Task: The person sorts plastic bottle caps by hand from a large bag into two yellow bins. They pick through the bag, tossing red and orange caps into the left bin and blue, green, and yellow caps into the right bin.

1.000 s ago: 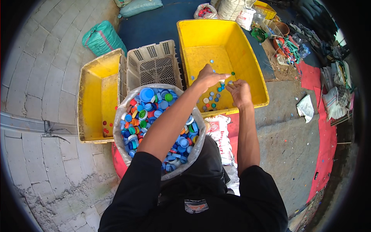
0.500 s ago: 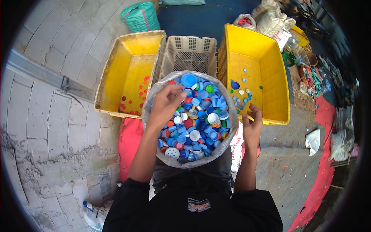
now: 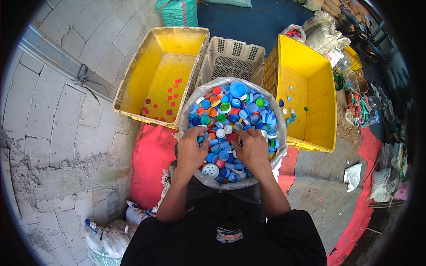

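Note:
A sack (image 3: 194,171) with a rolled grey rim stands against my lap, filled with plastic bottle caps (image 3: 223,156) in blue, white, red, green and orange. My left hand (image 3: 192,150) rests on the caps at the sack's left side, thumb and fingers bent but apart. Over the right half, my right hand (image 3: 254,151) reaches down into the heap, its thumb and forefinger spread around a few caps. No cap is plainly gripped in either hand; some fingertips are hidden among the caps. A perforated white cap (image 3: 210,170) lies near the front rim.
The left yellow crate (image 3: 128,98) holds scattered red caps; the right yellow crate (image 3: 326,111) has blue, white and green ones. Between them stands a grey mesh crate (image 3: 216,46). White sacks (image 3: 106,244) lie at lower left, beside a block wall (image 3: 62,155).
My left hand has come down from the far part of the heap to its left side. My right hand has moved from beside the right crate onto the caps. The view has shifted.

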Demonstrator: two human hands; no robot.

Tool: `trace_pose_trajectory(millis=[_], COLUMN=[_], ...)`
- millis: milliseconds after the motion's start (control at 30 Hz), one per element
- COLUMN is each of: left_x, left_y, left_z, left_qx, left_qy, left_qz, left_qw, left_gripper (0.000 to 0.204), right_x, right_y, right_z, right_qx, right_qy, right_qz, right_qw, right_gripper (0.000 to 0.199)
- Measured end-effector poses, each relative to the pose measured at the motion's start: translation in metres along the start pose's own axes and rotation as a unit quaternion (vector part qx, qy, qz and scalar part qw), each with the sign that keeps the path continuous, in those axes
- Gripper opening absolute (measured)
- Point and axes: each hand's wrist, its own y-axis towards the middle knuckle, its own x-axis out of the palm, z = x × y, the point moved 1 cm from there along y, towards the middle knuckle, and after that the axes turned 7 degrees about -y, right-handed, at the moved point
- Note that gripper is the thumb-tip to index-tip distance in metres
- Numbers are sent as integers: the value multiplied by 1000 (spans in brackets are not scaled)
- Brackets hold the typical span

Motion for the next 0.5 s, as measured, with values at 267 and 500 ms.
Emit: trace_pose_trajectory(millis=[267, 500], left_x=[2, -6], left_y=[-4, -2], left_z=[-7, -11], left_qx=[6, 19], left_qy=[38, 65], left_qz=[-13, 6], left_qw=[999, 998], left_gripper=[28, 29], right_x=[25, 40], right_y=[5, 6], right_z=[-5, -6], right_qx=[31, 40], right_qy=[-50, -117], right_qz=[-94, -75], right_qw=[994, 989], right_gripper=[31, 34])
